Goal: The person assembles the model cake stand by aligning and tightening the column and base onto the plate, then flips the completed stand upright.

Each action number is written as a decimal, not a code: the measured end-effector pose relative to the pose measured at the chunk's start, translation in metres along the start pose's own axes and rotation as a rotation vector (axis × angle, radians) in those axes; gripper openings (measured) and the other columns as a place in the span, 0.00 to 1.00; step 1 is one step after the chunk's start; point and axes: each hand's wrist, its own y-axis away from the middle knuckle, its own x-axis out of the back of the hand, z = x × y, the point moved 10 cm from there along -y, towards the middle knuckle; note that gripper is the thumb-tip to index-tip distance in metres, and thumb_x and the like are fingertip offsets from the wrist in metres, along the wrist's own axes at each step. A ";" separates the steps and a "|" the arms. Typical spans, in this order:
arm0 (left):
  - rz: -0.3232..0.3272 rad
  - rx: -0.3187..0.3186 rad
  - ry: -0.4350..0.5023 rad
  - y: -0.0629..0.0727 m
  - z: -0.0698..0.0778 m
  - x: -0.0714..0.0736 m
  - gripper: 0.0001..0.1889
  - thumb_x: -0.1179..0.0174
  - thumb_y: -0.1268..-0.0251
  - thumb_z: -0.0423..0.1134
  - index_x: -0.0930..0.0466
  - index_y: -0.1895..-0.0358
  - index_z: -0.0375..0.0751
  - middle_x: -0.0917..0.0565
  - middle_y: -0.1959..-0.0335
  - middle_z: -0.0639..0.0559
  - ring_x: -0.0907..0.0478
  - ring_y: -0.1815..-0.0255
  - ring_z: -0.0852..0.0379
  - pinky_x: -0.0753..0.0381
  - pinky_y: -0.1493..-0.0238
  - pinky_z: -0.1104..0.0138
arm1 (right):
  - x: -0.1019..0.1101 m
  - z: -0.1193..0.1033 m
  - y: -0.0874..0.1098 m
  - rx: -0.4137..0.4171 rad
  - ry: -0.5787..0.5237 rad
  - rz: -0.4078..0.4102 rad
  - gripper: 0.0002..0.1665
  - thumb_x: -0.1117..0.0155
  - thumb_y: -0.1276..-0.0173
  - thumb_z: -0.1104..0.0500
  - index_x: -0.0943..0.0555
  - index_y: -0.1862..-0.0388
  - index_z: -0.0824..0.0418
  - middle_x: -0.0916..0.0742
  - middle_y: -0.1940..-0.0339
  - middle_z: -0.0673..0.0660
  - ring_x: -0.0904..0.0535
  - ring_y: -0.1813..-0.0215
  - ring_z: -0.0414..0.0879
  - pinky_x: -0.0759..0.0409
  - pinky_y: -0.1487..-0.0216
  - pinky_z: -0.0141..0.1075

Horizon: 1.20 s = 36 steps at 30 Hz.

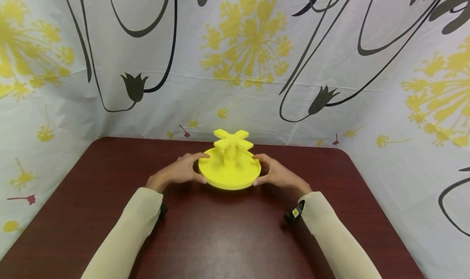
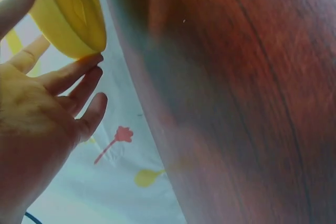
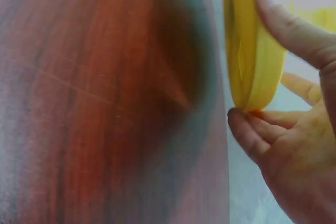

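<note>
A yellow stand [image 1: 230,160] has a round, rimmed base, a short post and a flat cross-shaped top. My left hand [image 1: 181,170] grips the left edge of the base, and my right hand [image 1: 279,173] grips the right edge. The left wrist view has the thumb and fingers around the rim of the yellow base [image 2: 68,22], its underside turned towards the table. From the right wrist, the yellow base [image 3: 247,51] appears raised off the tabletop, between the thumb and fingers. The stand is upright, cross on top.
Beneath the hands lies a dark red-brown wooden table [image 1: 227,234] with rounded far corners. A white cloth [image 1: 249,111] printed with yellow and dark flowers hangs behind and along both sides. Each wrist wears a small dark device [image 1: 295,213].
</note>
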 end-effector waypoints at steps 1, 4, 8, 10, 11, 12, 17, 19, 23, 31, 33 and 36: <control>0.001 -0.006 0.032 0.001 0.001 0.002 0.42 0.26 0.45 0.51 0.34 0.27 0.48 0.33 0.27 0.43 0.41 0.26 0.41 0.40 0.30 0.42 | 0.002 -0.001 0.001 0.006 -0.028 0.002 0.51 0.23 0.41 0.58 0.40 0.24 0.63 0.32 0.26 0.59 0.32 0.27 0.57 0.27 0.34 0.50; 0.002 -0.039 0.109 0.004 0.006 0.005 0.36 0.30 0.40 0.51 0.31 0.30 0.46 0.31 0.29 0.43 0.39 0.26 0.43 0.35 0.32 0.44 | 0.011 -0.003 0.004 0.008 -0.060 0.028 0.42 0.26 0.38 0.59 0.34 0.28 0.62 0.27 0.31 0.59 0.28 0.31 0.56 0.22 0.39 0.44; 0.025 -0.064 0.160 0.005 0.011 0.011 0.29 0.36 0.33 0.51 0.29 0.33 0.43 0.28 0.33 0.43 0.35 0.30 0.43 0.32 0.35 0.46 | 0.021 -0.008 0.009 0.008 -0.030 0.070 0.30 0.32 0.31 0.58 0.28 0.33 0.63 0.22 0.37 0.62 0.23 0.39 0.55 0.20 0.46 0.35; 0.047 -0.070 0.178 0.005 0.014 0.015 0.27 0.39 0.30 0.51 0.28 0.35 0.42 0.26 0.36 0.43 0.32 0.34 0.44 0.31 0.37 0.48 | 0.025 -0.010 0.010 0.010 -0.015 0.092 0.27 0.34 0.30 0.58 0.27 0.35 0.64 0.20 0.40 0.63 0.22 0.41 0.55 0.20 0.48 0.33; 0.058 -0.070 0.188 0.005 0.015 0.016 0.25 0.40 0.29 0.52 0.28 0.36 0.42 0.25 0.38 0.43 0.31 0.36 0.44 0.30 0.39 0.49 | 0.027 -0.012 0.011 0.010 -0.011 0.102 0.26 0.34 0.30 0.59 0.26 0.36 0.64 0.20 0.42 0.64 0.21 0.42 0.55 0.20 0.49 0.33; 0.069 -0.070 0.191 0.004 0.016 0.018 0.24 0.42 0.28 0.52 0.27 0.36 0.43 0.25 0.40 0.44 0.30 0.38 0.45 0.29 0.40 0.51 | 0.029 -0.013 0.011 0.009 -0.010 0.117 0.26 0.32 0.31 0.60 0.26 0.37 0.63 0.19 0.44 0.64 0.20 0.44 0.55 0.20 0.50 0.33; 0.093 -0.063 0.222 0.002 0.020 0.021 0.23 0.49 0.24 0.54 0.28 0.38 0.42 0.22 0.44 0.42 0.25 0.41 0.43 0.26 0.43 0.52 | 0.043 -0.015 0.011 -0.003 0.075 0.270 0.25 0.27 0.37 0.63 0.23 0.41 0.62 0.15 0.49 0.64 0.16 0.50 0.53 0.17 0.54 0.37; 0.098 -0.067 0.230 0.001 0.023 0.020 0.22 0.49 0.23 0.52 0.29 0.37 0.40 0.21 0.44 0.41 0.24 0.42 0.43 0.25 0.43 0.52 | 0.049 -0.017 0.013 -0.003 0.125 0.353 0.22 0.28 0.36 0.63 0.21 0.43 0.61 0.14 0.49 0.61 0.15 0.50 0.54 0.16 0.52 0.42; 0.131 -0.070 0.223 0.001 0.027 0.020 0.23 0.43 0.25 0.43 0.32 0.33 0.40 0.22 0.42 0.42 0.24 0.40 0.44 0.24 0.42 0.51 | 0.057 -0.023 0.018 0.028 0.196 0.468 0.17 0.30 0.35 0.64 0.17 0.47 0.58 0.12 0.50 0.58 0.15 0.48 0.55 0.17 0.48 0.49; 0.309 0.009 0.119 0.001 0.021 0.032 0.19 0.44 0.25 0.38 0.26 0.35 0.38 0.16 0.53 0.45 0.19 0.55 0.46 0.20 0.55 0.58 | 0.061 -0.037 0.021 0.057 0.241 0.526 0.20 0.31 0.34 0.59 0.17 0.42 0.58 0.11 0.51 0.58 0.14 0.52 0.52 0.17 0.52 0.47; 0.346 0.017 0.099 0.002 0.021 0.034 0.17 0.44 0.25 0.38 0.24 0.37 0.39 0.15 0.57 0.45 0.19 0.58 0.45 0.22 0.59 0.59 | 0.061 -0.038 0.021 0.045 0.234 0.518 0.21 0.32 0.33 0.59 0.18 0.41 0.58 0.12 0.49 0.59 0.14 0.51 0.52 0.16 0.52 0.46; 0.370 0.012 0.093 0.003 0.023 0.037 0.15 0.43 0.25 0.39 0.23 0.40 0.42 0.16 0.58 0.47 0.21 0.61 0.45 0.23 0.61 0.60 | 0.060 -0.037 0.020 0.024 0.198 0.504 0.21 0.33 0.32 0.60 0.18 0.41 0.59 0.13 0.47 0.60 0.14 0.51 0.53 0.15 0.54 0.47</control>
